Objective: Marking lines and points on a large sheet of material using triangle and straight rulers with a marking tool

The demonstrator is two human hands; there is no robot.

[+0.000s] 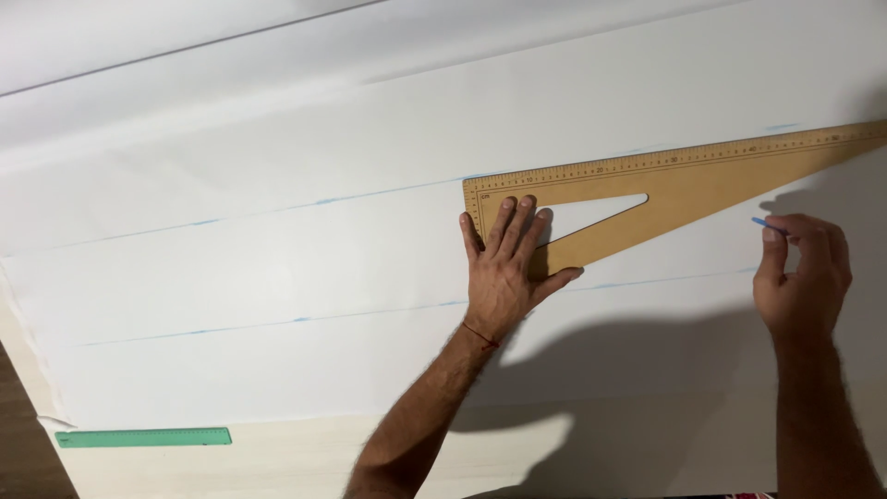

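Wooden set square (684, 180), the big triangular kind with a ruler scale along its far edge and a triangular cutout in the middle, is lying flat on a huge sheet of white fabric (277, 268) that covers pretty much the whole table in the head view. Left hand (504, 268) is pressed down flat on the square's left end, fingers spread, nothing gripped, the fingertips reaching up beside the cutout and the thumb stretched out to the right along the near edge. Right hand (802, 275) sits to the right, just near of the square's long slanted edge and not touching it, fingers curled in a pinch around a small blue piece of chalk (759, 222), with the tip poking out toward the left. A couple of faint blue chalk lines (277, 321) run across the fabric from left to right, one lining up with the square's far edge and one passing nearer, under the left wrist. Way off at the near left corner there's a green plastic ruler (143, 437) lying flat on the bare pale tabletop (305, 462), well apart from both hands.
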